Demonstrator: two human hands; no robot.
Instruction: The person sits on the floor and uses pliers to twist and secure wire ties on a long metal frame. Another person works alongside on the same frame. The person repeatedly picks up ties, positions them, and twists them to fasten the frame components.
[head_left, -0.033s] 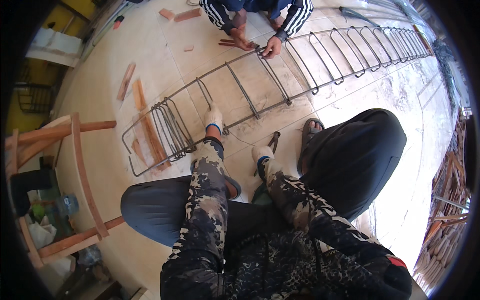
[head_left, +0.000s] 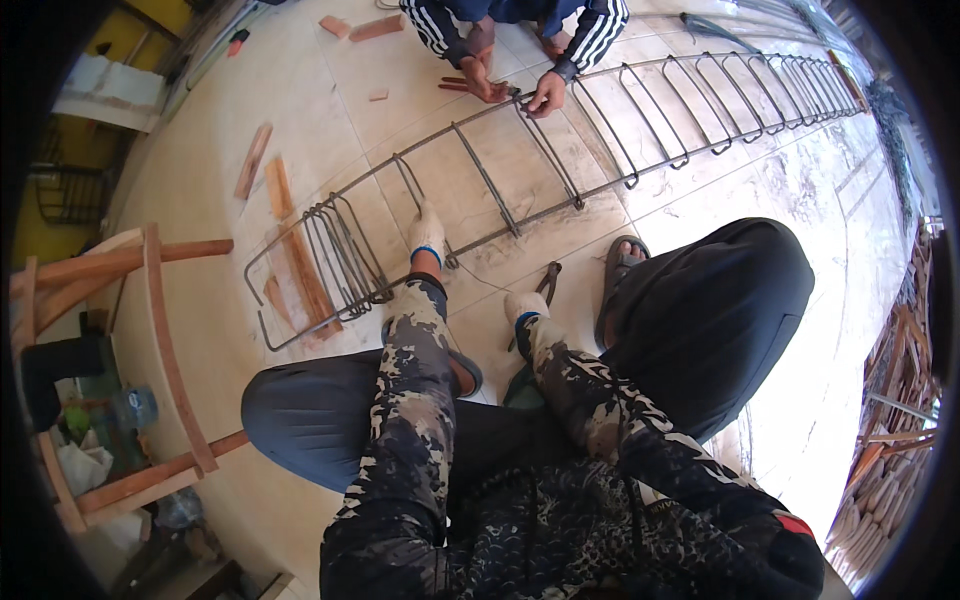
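Observation:
A long rebar cage (head_left: 480,165) of bars and stirrups lies slanting across the tiled floor. My left hand (head_left: 426,232), in a white glove with a blue cuff, is closed around a stirrup (head_left: 405,180) at the cage's near bar. Lower and to the right, my gloved right hand (head_left: 526,304) is closed around dark pincers (head_left: 549,277), whose head sticks out past the fingers. A thin wire (head_left: 482,282) runs between the near bar and my right hand. Across the cage, a co-worker's hands (head_left: 545,95) work at the far bar, beside red-handled pliers (head_left: 455,84).
Several stirrups (head_left: 345,250) are bunched at the cage's left end, over wooden planks (head_left: 290,240). A wooden frame (head_left: 160,340) stands at the left. Brick pieces (head_left: 375,28) lie at the back. A wood pile (head_left: 900,400) is at the right. My bent legs flank my arms.

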